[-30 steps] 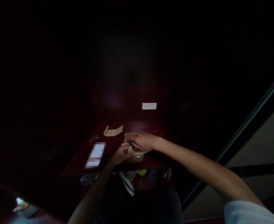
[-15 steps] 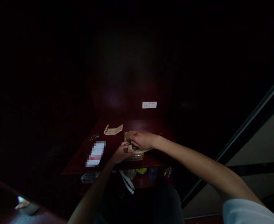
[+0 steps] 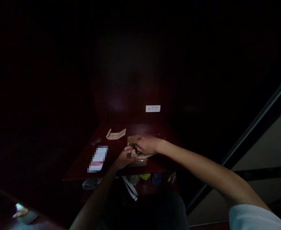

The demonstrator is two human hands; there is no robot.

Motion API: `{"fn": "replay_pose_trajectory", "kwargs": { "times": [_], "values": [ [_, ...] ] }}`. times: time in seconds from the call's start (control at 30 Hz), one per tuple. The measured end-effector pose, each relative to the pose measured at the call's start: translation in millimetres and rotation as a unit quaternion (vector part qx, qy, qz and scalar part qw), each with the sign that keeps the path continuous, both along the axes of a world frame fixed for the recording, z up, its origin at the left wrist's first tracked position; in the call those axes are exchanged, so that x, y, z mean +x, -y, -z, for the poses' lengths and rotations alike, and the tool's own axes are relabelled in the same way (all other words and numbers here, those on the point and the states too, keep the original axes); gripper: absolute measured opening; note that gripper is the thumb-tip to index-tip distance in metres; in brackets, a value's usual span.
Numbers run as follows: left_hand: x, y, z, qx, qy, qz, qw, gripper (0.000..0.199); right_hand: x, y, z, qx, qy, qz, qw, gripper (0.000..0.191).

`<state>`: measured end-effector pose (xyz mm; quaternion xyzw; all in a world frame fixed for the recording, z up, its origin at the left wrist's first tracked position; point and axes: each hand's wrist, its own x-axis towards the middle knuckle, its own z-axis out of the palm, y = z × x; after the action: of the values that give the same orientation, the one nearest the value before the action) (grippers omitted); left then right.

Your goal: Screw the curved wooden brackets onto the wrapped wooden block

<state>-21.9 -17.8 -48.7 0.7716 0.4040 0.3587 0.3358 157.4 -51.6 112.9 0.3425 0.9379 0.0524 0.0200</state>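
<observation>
My left hand (image 3: 123, 159) is closed on a pale wooden piece (image 3: 133, 153), with its thumb along the near side. The piece stretches right, partly under my other hand. It rests over a brown, shiny-wrapped block (image 3: 137, 163) on the dark red desk. My right hand (image 3: 148, 144) bends over the piece from above, fingers drawn together. A small dark and yellowish thing shows at its fingertips, too hidden to name. A second pale wooden part (image 3: 116, 134), bent with slats, lies on the desk to the left.
Several small metal pieces (image 3: 96, 141) lie at the desk's left, above a blurred white phone-like rectangle (image 3: 98, 159). A white socket plate (image 3: 153, 109) is on the back wall. Under the desk (image 3: 75, 171), a shelf holds jars and a hanging white strap (image 3: 130, 189).
Both hands stay at the wooden piece. The right fingers have shifted slightly over it, and the whole view has tipped a little.
</observation>
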Motion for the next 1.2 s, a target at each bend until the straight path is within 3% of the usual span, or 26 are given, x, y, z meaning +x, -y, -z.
{"fn": "replay_pose_trajectory", "kwargs": {
  "times": [0.2,0.43,0.73,0.93,1.2],
  "values": [
    [1,2,1.1,-0.019,0.015,-0.004,1.0,0.034,-1,-6,0.1,0.007,0.048,0.053,0.997,0.05],
    [0,3,-0.7,-0.011,-0.001,0.003,1.0,0.032,0,-4,-1.1,-0.024,0.026,0.01,0.999,0.035],
    [-2,8,5.2,-0.025,0.028,0.005,0.999,0.033,-3,-18,-0.4,0.0,0.046,0.013,0.999,0.049],
    [-2,9,9.4,-0.025,0.034,-0.008,0.999,0.028,1,-21,-1.3,-0.058,0.043,-0.015,0.997,0.03],
    [-3,8,5.7,-0.03,0.03,-0.003,0.999,0.031,1,-18,-0.8,-0.039,0.046,0.023,0.998,0.044]
  ]
}}
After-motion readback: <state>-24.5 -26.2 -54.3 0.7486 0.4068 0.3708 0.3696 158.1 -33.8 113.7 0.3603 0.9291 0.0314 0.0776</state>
